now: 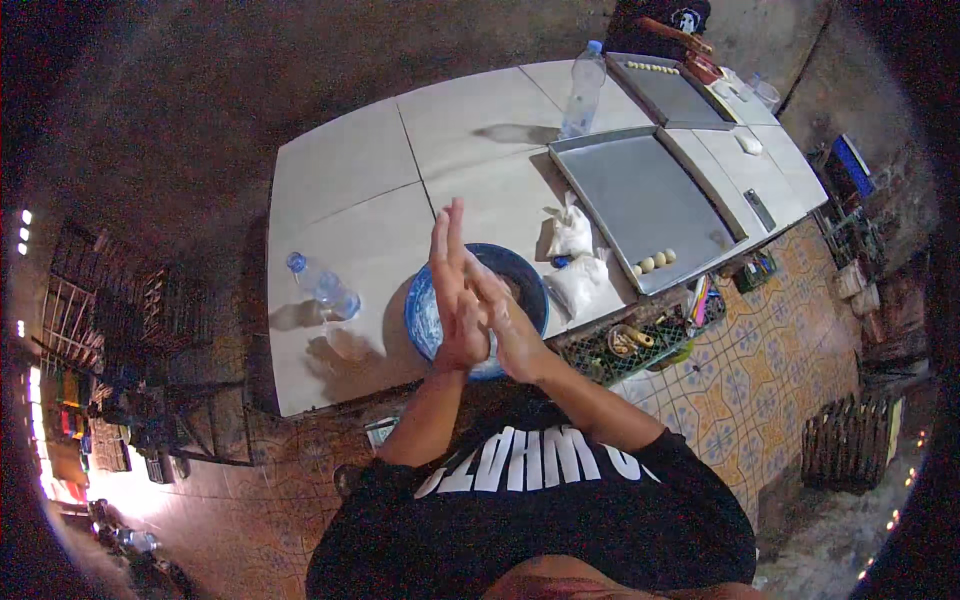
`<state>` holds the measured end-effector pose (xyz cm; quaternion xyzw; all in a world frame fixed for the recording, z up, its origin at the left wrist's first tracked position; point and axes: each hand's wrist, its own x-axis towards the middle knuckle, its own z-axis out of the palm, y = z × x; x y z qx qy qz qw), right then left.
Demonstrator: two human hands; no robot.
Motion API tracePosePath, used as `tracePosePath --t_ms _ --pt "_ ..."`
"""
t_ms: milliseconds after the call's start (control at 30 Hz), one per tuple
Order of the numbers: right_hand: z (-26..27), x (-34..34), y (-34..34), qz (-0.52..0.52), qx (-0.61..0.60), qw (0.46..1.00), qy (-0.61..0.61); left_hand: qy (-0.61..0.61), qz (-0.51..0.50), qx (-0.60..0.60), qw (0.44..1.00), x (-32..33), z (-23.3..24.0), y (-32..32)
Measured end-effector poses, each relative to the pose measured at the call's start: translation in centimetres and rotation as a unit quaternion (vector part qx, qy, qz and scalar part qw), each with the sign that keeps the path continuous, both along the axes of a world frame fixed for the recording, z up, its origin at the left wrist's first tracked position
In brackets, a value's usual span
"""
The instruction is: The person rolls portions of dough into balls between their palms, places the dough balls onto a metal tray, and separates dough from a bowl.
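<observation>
My left hand [456, 311] and my right hand [511, 330] are pressed palm to palm, fingers extended away from me. Whatever may lie between the palms is hidden. Both hands are above a blue basin [421, 322], whose inner wall is smeared white; they cover much of its inside. Right of the basin, two clear plastic bags of white powder [571, 231] [583, 286] stand against a metal baking tray [637, 191]. Several small pale dough balls [655, 261] line the tray's near edge.
A plastic bottle [330, 291] stands left on the white tiled table [337, 195], a taller bottle [585, 90] at the back. Further right are a phone [760, 210] and a second tray [675, 97], where another person's hands [697, 46] work over a red bowl [703, 70]. A green crate [637, 356] sits below the edge.
</observation>
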<state>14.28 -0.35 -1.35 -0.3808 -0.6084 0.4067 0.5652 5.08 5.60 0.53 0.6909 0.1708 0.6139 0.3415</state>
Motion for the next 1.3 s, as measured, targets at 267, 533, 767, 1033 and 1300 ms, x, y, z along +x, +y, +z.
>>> tracePosePath --t_ms 267,533,767,1033,1300 --pt "5.2 1.2 3.5 -0.068 0.164 0.977 -0.122 -0.182 -0.133 -0.101 0.969 1.5 1.1 -2.9" --pt "2.0 -1.6 2.5 0.066 0.086 0.993 -0.041 -0.176 -0.03 -0.171 0.969 -1.5 0.5 0.5" --pt "1.5 -1.2 4.3 0.046 0.07 0.992 -0.093 -0.202 -0.061 -0.077 0.974 -1.3 -1.8 -0.5" --pt "-1.2 -2.0 1.7 0.053 -0.027 0.998 0.015 -0.141 -0.047 -0.087 0.985 -2.2 -1.3 -1.4" --pt "-0.5 -2.5 1.4 0.144 -0.052 0.988 0.032 -0.024 0.081 -0.044 0.995 -3.6 -0.7 -1.5"
